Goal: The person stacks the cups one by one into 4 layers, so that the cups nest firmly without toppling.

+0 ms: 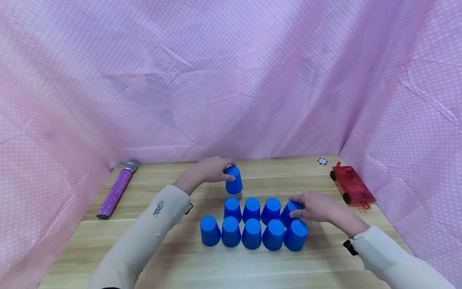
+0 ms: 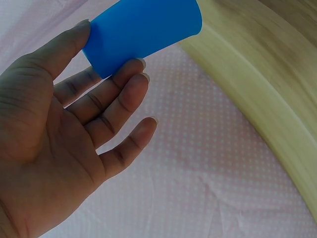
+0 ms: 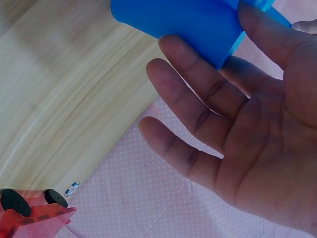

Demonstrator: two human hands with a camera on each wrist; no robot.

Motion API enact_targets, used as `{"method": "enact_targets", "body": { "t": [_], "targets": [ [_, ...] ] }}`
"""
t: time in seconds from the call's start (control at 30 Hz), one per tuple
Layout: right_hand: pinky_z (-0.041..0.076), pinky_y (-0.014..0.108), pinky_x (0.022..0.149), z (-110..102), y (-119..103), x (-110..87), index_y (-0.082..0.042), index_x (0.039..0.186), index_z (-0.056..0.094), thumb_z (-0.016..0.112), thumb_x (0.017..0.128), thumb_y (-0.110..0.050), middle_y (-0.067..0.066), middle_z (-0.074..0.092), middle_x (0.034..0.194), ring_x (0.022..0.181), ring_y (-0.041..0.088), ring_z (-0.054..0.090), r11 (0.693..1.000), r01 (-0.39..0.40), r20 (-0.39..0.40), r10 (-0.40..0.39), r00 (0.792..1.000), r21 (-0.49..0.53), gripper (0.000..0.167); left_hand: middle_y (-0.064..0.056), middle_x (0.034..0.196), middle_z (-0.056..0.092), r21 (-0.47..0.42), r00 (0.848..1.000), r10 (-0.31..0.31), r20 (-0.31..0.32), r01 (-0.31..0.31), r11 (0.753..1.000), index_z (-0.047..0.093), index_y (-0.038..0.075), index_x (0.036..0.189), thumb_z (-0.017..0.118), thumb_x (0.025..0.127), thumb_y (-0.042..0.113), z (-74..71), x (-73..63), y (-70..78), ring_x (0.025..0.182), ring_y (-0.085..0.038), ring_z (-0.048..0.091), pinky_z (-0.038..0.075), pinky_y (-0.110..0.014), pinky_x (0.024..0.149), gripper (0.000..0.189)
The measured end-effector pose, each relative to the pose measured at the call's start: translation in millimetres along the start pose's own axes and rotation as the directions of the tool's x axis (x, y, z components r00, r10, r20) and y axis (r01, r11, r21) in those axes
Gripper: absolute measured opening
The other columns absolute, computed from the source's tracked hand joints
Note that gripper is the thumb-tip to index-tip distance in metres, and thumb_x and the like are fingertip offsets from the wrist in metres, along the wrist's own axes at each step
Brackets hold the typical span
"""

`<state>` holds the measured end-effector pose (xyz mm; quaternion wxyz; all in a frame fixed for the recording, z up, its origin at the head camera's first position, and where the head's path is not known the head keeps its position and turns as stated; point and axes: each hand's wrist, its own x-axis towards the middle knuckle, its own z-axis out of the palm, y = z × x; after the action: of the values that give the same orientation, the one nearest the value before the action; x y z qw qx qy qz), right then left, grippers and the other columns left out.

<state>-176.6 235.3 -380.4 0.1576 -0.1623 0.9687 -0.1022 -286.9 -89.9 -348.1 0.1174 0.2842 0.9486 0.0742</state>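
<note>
Upside-down blue cups stand in two rows on the table: a front row [image 1: 251, 235] of several, and a back row [image 1: 251, 209] of several right behind it. Farther back, my left hand [image 1: 213, 169] pinches a single blue cup [image 1: 234, 182] near its narrow end. Whether that cup touches the table I cannot tell. The left wrist view shows thumb and fingers on opposite sides of this cup [image 2: 143, 32]. My right hand [image 1: 317, 206] holds the rightmost back-row cup [image 1: 287, 216] between thumb and fingers; the right wrist view shows this cup [image 3: 193, 25] too.
A purple glittery microphone [image 1: 117, 190] lies at the table's left side. Over on the right is a red see-through toy car [image 1: 353, 184] with black wheels, and near it a poker chip [image 1: 322, 161]. Pink dotted cloth [image 1: 231, 100] hangs around the wooden table [image 1: 173, 257].
</note>
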Motion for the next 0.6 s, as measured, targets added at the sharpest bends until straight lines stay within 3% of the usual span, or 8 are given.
{"method": "enact_targets", "body": {
  "t": [0.3, 0.6],
  "targets": [
    [0.055, 0.06, 0.09, 1, 1, 0.9, -0.006, 0.135, 0.062, 0.075, 0.087, -0.043, 0.016, 0.071, 0.12, 0.11, 0.037, 0.067, 1.0, -0.004, -0.002, 0.004, 1.0, -0.006, 0.062, -0.004, 0.134, 0.064, 0.012, 0.997, 0.001, 0.077, -0.002, 1.0, 0.053, 0.021, 0.142, 0.065, 0.094, 0.049, 15.2, 29.5, 16.0, 0.123, -0.023, 0.061, 0.053, -0.043, 0.101, 0.056],
    [0.055, 0.058, 0.089, 1, 2, 1.7, -0.007, 0.134, 0.063, 0.075, 0.087, -0.043, 0.015, 0.071, 0.121, 0.11, 0.036, 0.067, 1.0, 0.002, -0.007, -0.002, 1.0, 0.002, 0.061, -0.002, 0.137, 0.062, 0.017, 0.993, 0.032, 0.113, -0.034, 0.999, 0.051, 0.021, 0.144, 0.065, 0.095, 0.048, 24.6, 41.7, 26.6, 0.126, -0.023, 0.06, 0.052, -0.044, 0.104, 0.058]
  ]
}}
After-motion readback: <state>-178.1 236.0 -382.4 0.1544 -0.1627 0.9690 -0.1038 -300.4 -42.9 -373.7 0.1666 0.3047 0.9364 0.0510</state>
